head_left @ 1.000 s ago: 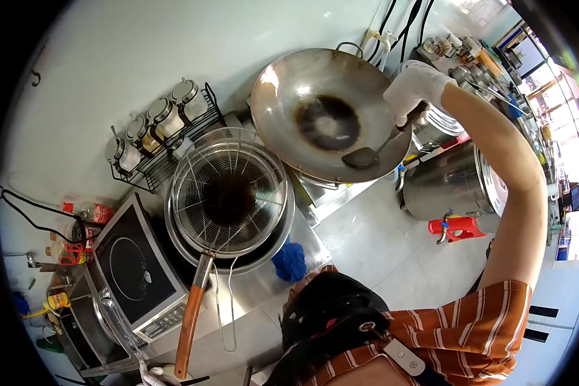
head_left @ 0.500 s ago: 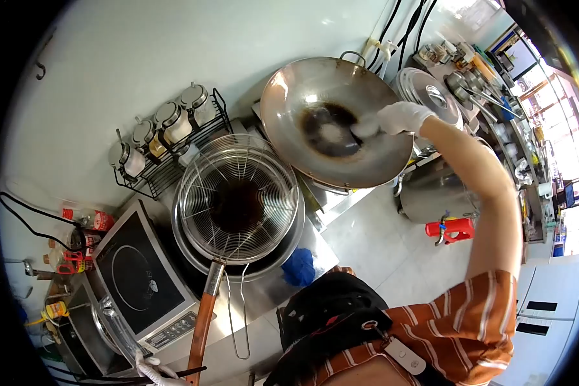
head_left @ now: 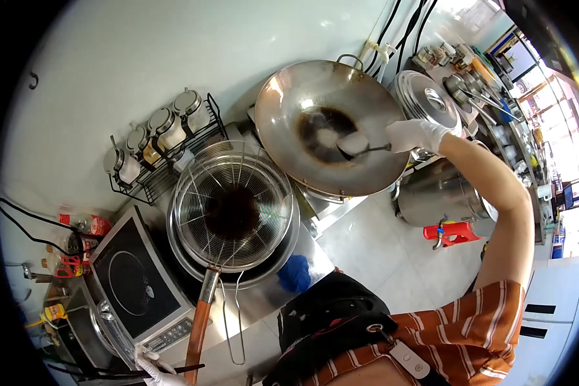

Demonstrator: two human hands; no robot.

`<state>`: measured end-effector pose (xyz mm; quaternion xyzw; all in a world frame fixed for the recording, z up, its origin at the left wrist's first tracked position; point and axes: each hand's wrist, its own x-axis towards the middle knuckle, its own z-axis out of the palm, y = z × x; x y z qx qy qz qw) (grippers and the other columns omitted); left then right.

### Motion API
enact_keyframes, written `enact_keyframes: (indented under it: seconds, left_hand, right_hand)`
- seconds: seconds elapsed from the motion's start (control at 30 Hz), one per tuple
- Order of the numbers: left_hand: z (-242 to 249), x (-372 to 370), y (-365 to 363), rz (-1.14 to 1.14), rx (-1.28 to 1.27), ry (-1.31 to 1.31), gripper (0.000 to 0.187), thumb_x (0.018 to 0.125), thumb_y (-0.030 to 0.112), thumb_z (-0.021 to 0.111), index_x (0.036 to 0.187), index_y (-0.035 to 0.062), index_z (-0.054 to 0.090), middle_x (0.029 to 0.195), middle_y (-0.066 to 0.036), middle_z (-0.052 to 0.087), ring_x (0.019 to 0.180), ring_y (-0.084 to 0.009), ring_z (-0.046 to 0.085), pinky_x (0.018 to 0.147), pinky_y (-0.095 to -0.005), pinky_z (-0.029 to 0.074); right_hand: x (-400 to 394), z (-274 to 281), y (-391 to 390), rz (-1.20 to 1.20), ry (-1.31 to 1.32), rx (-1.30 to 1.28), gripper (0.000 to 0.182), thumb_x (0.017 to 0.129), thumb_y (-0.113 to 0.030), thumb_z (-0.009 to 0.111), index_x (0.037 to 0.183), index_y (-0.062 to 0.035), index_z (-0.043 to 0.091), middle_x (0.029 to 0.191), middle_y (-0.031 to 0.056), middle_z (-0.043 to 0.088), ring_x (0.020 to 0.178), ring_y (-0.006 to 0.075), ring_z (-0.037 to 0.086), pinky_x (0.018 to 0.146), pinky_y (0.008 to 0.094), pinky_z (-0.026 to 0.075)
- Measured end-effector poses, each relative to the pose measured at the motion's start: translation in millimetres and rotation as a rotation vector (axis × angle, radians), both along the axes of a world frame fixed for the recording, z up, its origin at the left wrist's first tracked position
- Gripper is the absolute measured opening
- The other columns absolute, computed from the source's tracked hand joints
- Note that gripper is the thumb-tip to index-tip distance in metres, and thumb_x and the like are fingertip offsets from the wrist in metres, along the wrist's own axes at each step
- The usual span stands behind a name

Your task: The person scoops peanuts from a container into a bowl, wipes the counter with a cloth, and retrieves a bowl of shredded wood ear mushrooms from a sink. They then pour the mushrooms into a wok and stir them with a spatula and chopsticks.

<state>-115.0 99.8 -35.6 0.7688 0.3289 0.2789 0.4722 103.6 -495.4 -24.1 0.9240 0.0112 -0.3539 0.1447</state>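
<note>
A large metal wok (head_left: 283, 116) holds a dark pool of liquid with a pale patch in it. Over the wok's right side, my right hand (head_left: 415, 136), in a white glove, is closed on the handle of a ladle (head_left: 354, 145), whose bowl carries something white. My left hand (head_left: 153, 368), also gloved, is at the bottom left edge, closed around dark thin sticks (head_left: 180, 369). Beside it runs the wooden handle of a wire strainer (head_left: 202, 251). That strainer rests over a wide metal bowl (head_left: 291, 248), with dark liquid beneath the mesh.
An induction cooker (head_left: 138, 270) stands at the left. Behind the strainer, a black wire rack (head_left: 149, 186) holds several lidded jars (head_left: 166, 125). A blue cloth (head_left: 295, 273) lies at the counter edge. Right of the wok are a lidded pot (head_left: 424, 96) and a red stool (head_left: 453, 233).
The right hand has moved slightly right and down, and the ladle's white load now shows clearly. The whole view has shifted a little. The left hand still grips the sticks.
</note>
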Motion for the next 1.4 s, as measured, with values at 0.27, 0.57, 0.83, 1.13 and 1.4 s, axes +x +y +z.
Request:
enact_keyframes:
  seconds: [0.27,0.57,0.83,1.13,1.4]
  left_hand:
    - [15.4,-3.1,-66.3,0.146,-0.008,0.009,0.035,0.095,0.032,0.050,0.108,0.0037,0.066,0.068,0.007,0.044,0.047,-0.0013,0.022,0.041,-0.0205,0.014]
    - [25.1,-34.1,-99.8,0.172,-0.013,-0.033,0.029,0.097,0.026,0.047,0.107,0.0037,0.064,0.071,0.007,0.043,0.050,-0.0012,0.020,0.043,-0.0178,0.015]
    - [27.1,-60.0,-103.9,0.222,-0.103,-0.066,0.028,0.096,0.025,0.048,0.109,0.0056,0.063,0.070,0.008,0.049,0.050,0.0022,0.026,0.043,-0.0143,0.016]
    - [25.2,-100.0,-95.6,0.165,-0.094,-0.164,0.030,0.097,0.027,0.046,0.109,0.0063,0.064,0.070,0.007,0.049,0.044,0.0009,0.024,0.038,-0.0167,0.014]
    - [22.4,-121.2,-100.9,0.163,-0.105,-0.161,0.031,0.098,0.027,0.045,0.110,0.0051,0.063,0.069,0.006,0.048,0.043,0.0004,0.025,0.037,-0.0169,0.015]
  right_hand:
    - [17.8,-119.4,-6.2,0.056,-0.456,0.136,0.017,0.081,-0.011,0.056,0.088,-0.0019,0.069,0.081,0.0154,0.068,0.080,0.0307,0.067,0.068,0.0376,0.053]
    - [58.7,-114.1,-12.9,-0.035,-0.976,0.111,0.044,0.083,-0.011,0.049,0.127,-0.0027,0.047,0.074,0.0166,0.064,0.060,0.0295,0.065,0.052,0.0391,0.052]
    - [-7.6,8.8,54.4,0.449,-1.005,0.066,0.050,0.080,-0.010,0.052,0.130,-0.0118,0.048,0.075,0.0085,0.056,0.059,0.0190,0.061,0.046,0.0318,0.049]
    - [-70.7,62.8,111.2,0.894,-1.156,0.014,0.075,0.069,-0.006,0.057,0.141,-0.0185,0.038,0.069,0.0018,0.041,0.060,0.0148,0.047,0.048,0.0274,0.042]
    - [-90.1,-33.9,144.5,1.002,-0.955,0.213,0.063,0.073,-0.008,0.055,0.135,-0.0063,0.044,0.070,0.0054,0.048,0.059,0.0170,0.051,0.047,0.0291,0.042]
